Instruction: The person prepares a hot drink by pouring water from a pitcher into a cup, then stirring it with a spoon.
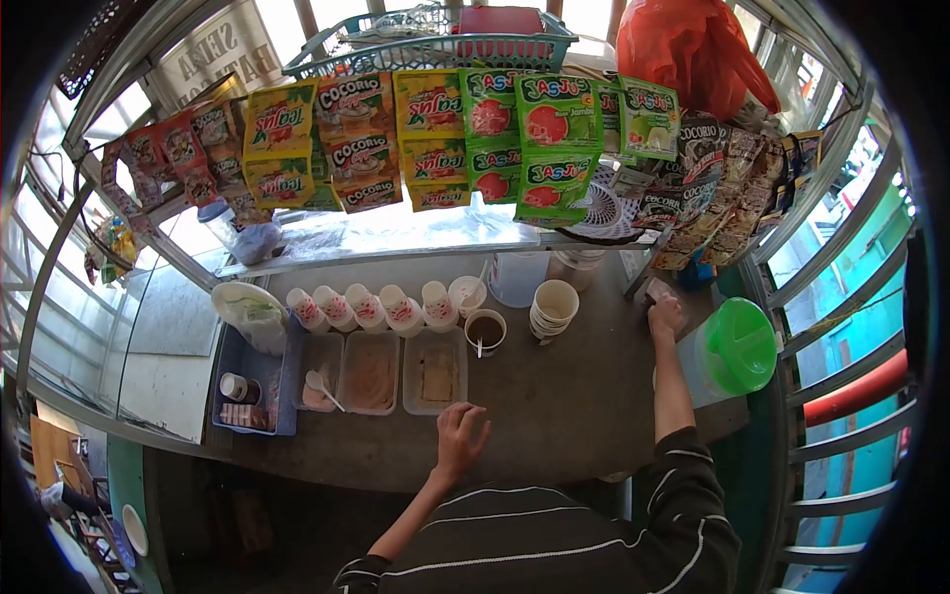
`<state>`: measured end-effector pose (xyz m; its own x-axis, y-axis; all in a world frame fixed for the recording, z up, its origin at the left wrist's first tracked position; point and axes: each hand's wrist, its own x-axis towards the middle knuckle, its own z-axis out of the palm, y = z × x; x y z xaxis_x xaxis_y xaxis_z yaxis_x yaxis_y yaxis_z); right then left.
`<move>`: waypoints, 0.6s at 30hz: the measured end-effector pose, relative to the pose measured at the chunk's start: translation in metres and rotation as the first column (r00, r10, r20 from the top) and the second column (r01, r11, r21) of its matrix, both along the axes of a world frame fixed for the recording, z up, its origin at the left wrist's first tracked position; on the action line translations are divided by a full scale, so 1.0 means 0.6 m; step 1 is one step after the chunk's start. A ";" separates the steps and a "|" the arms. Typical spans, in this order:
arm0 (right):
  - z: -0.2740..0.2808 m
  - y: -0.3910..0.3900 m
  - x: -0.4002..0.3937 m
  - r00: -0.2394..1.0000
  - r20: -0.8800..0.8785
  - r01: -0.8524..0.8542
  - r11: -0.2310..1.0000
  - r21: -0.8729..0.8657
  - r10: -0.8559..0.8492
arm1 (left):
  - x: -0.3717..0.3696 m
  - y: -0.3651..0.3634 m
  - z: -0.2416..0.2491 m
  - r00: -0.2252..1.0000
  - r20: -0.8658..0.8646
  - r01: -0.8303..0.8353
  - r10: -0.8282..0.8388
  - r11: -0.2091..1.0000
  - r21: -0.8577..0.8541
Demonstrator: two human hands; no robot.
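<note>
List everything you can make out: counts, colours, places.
Table: one, brownish, centre
Sachets: many, multicoloured, hanging above
Basket: one, teal, top centre
Plastic bag: one, red, top right
Crate: one, blue, table's left
Tubs: three, clear, left of centre
Printed cups: at least five, white-red, behind tubs
Drink cup: one, pale, centre
Cup stack: one, pale, centre
Jug: one, clear, green-lidded, right
Sleeves: two, dark, striped, front
Left hand: one, bare, by right-hand tub
Right hand: one, bare, back right, holding pinkish item

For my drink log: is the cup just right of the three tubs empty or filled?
Filled, at least partly: brown liquid shows inside the cup, around the spoon. Cannot tell its exact level.
</note>
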<state>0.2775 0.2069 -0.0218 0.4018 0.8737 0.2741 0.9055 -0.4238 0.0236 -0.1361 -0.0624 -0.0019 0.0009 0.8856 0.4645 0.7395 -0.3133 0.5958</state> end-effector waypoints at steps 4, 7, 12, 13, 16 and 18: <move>0.076 -0.045 -0.094 0.972 -0.210 -0.115 0.993 -0.024 0.107 | 0.000 -0.007 0.012 0.999 0.023 0.023 -0.023 1.000 0.009; 0.054 -0.064 -0.125 0.944 -0.271 -0.222 0.970 -0.104 0.187 | -0.003 -0.015 0.003 1.000 0.022 0.019 -0.020 1.000 0.015; 0.048 -0.138 -0.165 0.901 -0.326 -0.362 0.912 -0.196 0.287 | -0.010 -0.041 0.005 0.999 0.046 0.024 -0.024 1.000 0.013; 0.057 -0.154 -0.170 0.903 -0.349 -0.334 0.921 -0.200 0.251 | -0.012 -0.048 0.006 0.998 0.053 0.021 -0.022 1.000 0.017; 0.038 -0.189 -0.170 0.906 -0.354 -0.323 0.919 -0.224 0.233 | -0.025 -0.069 0.000 0.997 0.074 0.010 -0.010 1.000 -0.004; 0.027 -0.194 -0.166 0.909 -0.334 -0.338 0.910 -0.241 0.250 | -0.033 -0.085 0.002 0.997 0.076 -0.005 0.006 1.000 -0.010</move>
<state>0.1780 0.0905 -0.0056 0.1364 0.9861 -0.0949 0.9722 -0.1517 -0.1785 -0.1561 -0.1134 -0.0009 -0.0386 0.8899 0.4545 0.6938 -0.3035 0.6531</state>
